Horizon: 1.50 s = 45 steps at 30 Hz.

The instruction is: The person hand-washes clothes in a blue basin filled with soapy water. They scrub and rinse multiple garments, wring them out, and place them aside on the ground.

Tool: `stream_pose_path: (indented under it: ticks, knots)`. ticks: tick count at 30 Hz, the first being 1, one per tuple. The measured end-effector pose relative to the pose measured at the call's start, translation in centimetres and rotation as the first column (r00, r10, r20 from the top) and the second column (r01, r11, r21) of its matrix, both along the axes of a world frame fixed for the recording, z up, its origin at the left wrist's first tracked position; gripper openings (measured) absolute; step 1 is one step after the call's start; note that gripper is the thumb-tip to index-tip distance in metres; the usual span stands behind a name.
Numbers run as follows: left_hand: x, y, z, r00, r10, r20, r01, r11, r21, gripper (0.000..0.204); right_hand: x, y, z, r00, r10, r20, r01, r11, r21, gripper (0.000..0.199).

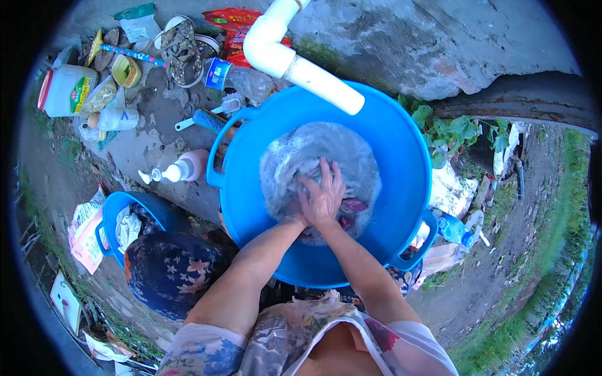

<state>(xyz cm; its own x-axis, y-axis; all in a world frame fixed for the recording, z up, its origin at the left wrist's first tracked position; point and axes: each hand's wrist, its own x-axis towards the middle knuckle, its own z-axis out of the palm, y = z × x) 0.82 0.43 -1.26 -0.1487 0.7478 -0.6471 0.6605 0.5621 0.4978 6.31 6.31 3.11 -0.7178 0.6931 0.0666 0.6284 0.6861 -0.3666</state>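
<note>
A big blue tub (401,156) with two handles stands before me, holding grey, foamy water (282,150). Wet pale cloth (348,160) lies in the water, and a dark red piece of cloth (352,205) shows beside my right wrist. My right hand (325,191) presses on the wet cloth with its fingers stretched out and a little apart. Next to it, my left hand (293,210) dips into the suds; its fingers are hidden by water and by my right hand.
A white pipe (326,81) overhangs the tub's far rim. To the left are a pump bottle (185,167), brushes (210,119), sandals (182,53), a white jug (68,93) and a small blue bucket (111,210) with cloth. A plastic bottle (453,227) lies at right.
</note>
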Motion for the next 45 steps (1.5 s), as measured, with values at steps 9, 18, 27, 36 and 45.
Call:
stream_pose_path:
  ticks: [9,18,27,36,45]
  knots:
    - [0.4,1.9,0.6,0.968,0.229,0.102,-0.208,0.961,-0.18,0.096,0.1,11.4,-5.4,0.776,-0.624,-0.09,0.403,0.601,-0.69,0.03]
    - [1.1,0.1,-1.9,0.958,-0.007,-0.286,-0.004,0.999,-0.041,0.093,0.3,0.4,-1.5,0.993,-0.115,0.03,0.118,0.978,-0.174,0.024]
    - [0.9,1.2,-1.7,0.991,0.1,-0.085,-0.104,0.994,-0.038,0.101,0.0,9.9,-0.3,0.848,-0.527,0.046,0.384,0.553,-0.739,0.032]
    - [0.4,0.6,-0.8,0.997,-0.083,0.002,0.083,0.992,-0.094,0.059,0.3,-0.5,-1.1,0.961,-0.277,-0.013,0.268,0.94,-0.21,0.021]
    - [0.7,2.3,0.1,0.989,0.145,0.018,-0.144,0.987,-0.067,0.077,0.7,10.2,-3.2,0.886,-0.452,0.103,0.448,0.777,-0.443,0.049]
